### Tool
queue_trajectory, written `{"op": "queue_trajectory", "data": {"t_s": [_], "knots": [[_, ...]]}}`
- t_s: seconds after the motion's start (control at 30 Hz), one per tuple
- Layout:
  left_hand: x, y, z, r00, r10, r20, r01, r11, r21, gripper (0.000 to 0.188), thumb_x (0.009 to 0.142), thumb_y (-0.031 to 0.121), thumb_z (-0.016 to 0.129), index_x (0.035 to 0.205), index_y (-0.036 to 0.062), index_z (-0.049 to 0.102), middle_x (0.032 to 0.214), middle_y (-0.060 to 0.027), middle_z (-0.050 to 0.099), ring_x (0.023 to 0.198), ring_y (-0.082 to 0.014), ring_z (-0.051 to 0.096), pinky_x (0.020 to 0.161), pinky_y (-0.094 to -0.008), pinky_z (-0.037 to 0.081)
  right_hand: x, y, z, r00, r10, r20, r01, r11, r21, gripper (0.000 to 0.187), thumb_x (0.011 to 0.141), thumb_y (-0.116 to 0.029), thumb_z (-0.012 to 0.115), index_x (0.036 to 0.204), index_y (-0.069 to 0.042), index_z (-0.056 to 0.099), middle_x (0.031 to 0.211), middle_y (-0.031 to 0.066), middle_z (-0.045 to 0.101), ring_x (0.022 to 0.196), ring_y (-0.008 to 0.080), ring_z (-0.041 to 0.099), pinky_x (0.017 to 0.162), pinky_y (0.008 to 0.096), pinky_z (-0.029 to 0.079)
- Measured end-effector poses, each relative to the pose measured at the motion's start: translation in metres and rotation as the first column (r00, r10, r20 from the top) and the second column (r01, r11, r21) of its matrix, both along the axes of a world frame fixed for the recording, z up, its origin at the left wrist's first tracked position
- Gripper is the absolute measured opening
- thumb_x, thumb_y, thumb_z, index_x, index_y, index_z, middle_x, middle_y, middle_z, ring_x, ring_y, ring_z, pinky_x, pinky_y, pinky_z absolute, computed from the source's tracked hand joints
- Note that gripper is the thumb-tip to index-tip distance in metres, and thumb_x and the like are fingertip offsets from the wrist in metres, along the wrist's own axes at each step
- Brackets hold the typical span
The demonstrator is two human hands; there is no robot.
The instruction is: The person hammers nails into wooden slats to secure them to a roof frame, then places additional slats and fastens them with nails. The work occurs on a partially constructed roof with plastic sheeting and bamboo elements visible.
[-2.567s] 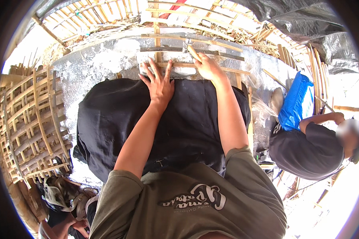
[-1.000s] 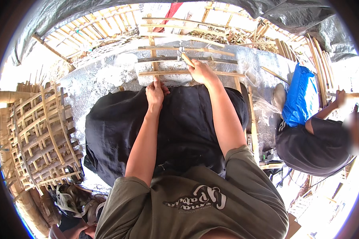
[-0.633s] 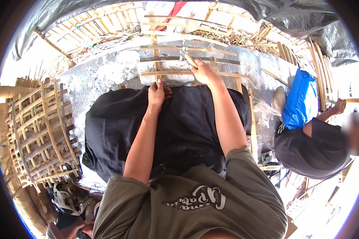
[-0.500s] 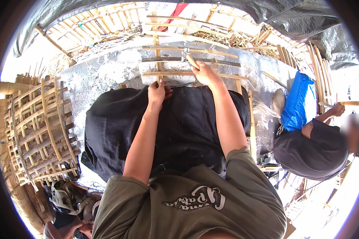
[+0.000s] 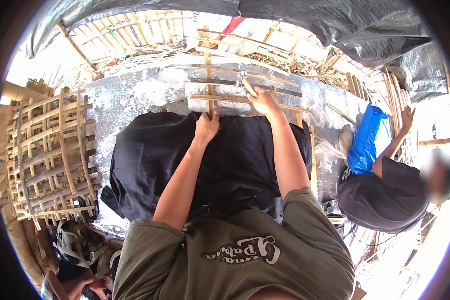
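Patchy grey ground (image 5: 120, 95) spread beneath the work, with a woven bamboo panel (image 5: 55, 155) at left and a blue bag (image 5: 369, 140) beside a co-worker (image 5: 385, 195) at right. Just beyond a black cloth (image 5: 245, 150), a bamboo frame (image 5: 210, 90) lay far centre. The left hand (image 5: 206, 129) pinched its near end between thumb and curled fingers; the right hand's (image 5: 265, 103) fingers wrapped a hammer's (image 5: 249, 88) handle, its head over the slats.

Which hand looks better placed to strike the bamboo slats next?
Probably the right: the right hand grips the hammer, its head near the dark slat, while the left hand holds the near end of the strip crossing the slats.
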State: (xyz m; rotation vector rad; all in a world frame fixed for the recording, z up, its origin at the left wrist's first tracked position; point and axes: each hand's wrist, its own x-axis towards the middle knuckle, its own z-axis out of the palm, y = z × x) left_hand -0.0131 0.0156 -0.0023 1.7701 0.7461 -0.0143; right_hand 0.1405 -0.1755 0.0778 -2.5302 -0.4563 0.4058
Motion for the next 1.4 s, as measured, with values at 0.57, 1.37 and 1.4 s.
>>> {"op": "queue_trajectory", "data": {"t_s": [0.57,1.37,1.4], "knots": [[-0.207,0.043,0.252,0.315,-0.684,-0.658,0.945,0.165,0.282,0.057,0.08,0.051,0.079,0.113,0.0064,0.064,0.106,-0.0145,0.071,0.103,-0.0343,0.068,0.086,-0.0446,0.055,0.008,0.004,-0.01,0.999,0.043,0.013,-0.042,0.996,-0.073,0.046,0.096,-0.039,0.061,0.131,-0.01,0.065,0.129,0.0212,0.067,0.122,0.0393,0.062,0.105,0.047,0.048],[-0.14,0.009,0.282,0.027,-0.895,-0.446,1.0,0.023,0.014,0.033,0.102,0.034,0.06,0.113,0.0043,0.068,0.096,-0.0157,0.072,0.095,-0.0264,0.07,0.083,-0.0386,0.054,-0.027,0.009,0.173,0.97,-0.101,-0.221,0.24,0.534,0.811,0.036,0.104,-0.033,0.057,0.119,0.0,0.058,0.09,0.0106,0.063,0.087,0.0162,0.061,0.077,0.0386,0.051],[-0.119,0.016,0.28,0.268,-0.919,-0.289,0.957,0.22,0.188,0.035,0.104,0.035,0.056,0.116,0.0037,0.066,0.096,-0.0137,0.071,0.096,-0.0233,0.069,0.082,-0.037,0.055,-0.031,0.017,0.178,0.971,-0.109,-0.214,0.239,0.515,0.823,0.034,0.105,-0.033,0.056,0.118,-0.002,0.058,0.09,0.0102,0.062,0.086,0.0149,0.059,0.076,0.0387,0.05]]}}
